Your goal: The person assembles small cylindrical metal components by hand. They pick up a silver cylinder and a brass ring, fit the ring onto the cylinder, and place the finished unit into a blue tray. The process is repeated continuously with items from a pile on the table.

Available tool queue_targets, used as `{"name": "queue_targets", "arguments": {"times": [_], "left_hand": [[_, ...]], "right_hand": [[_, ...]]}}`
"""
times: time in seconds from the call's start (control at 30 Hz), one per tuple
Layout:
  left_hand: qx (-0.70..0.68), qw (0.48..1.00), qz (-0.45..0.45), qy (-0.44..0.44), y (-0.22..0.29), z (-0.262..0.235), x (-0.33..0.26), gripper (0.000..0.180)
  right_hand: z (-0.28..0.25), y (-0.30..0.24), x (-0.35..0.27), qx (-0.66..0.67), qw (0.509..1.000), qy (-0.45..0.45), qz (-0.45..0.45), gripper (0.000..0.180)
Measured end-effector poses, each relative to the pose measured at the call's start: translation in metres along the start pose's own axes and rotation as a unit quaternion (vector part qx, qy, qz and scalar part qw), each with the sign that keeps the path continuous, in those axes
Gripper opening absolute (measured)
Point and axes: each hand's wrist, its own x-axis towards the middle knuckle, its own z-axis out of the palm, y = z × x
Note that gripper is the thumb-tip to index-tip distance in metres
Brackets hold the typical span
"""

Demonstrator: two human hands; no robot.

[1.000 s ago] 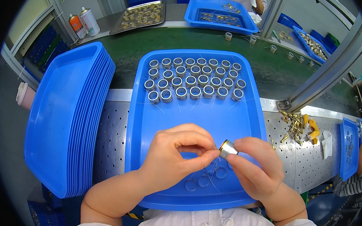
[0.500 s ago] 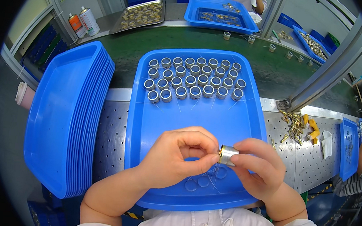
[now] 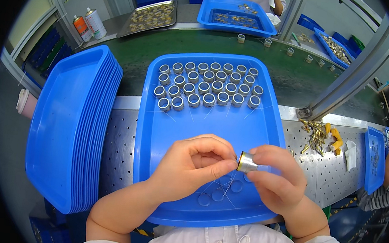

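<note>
Metal ring: clamped between right hand and left hand fingers; best kept level over blue tray, thin wires untangled.

Small metal ring, sideways between fingers

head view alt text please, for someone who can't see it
Two bare hands, left hand and right hand, hold a small metal ring between their fingertips above a blue tray. Rows of similar rings fill the tray's far end, and a stack of empty blue trays sits to the left.
</note>
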Motion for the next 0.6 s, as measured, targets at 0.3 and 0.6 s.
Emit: {"name": "queue_targets", "arguments": {"times": [0.3,0.6], "left_hand": [[0.074,0.997,0.019,0.008,0.004,0.005,-0.003,0.01],[0.243,0.966,0.091,0.011,0.005,0.002,-0.002,0.011]], "right_hand": [[-0.001,-0.01,0.001,-0.061,0.996,-0.011,0.065,0.033],[0.0,-0.013,0.004,0.013,0.992,-0.002,0.126,0.035]]}}
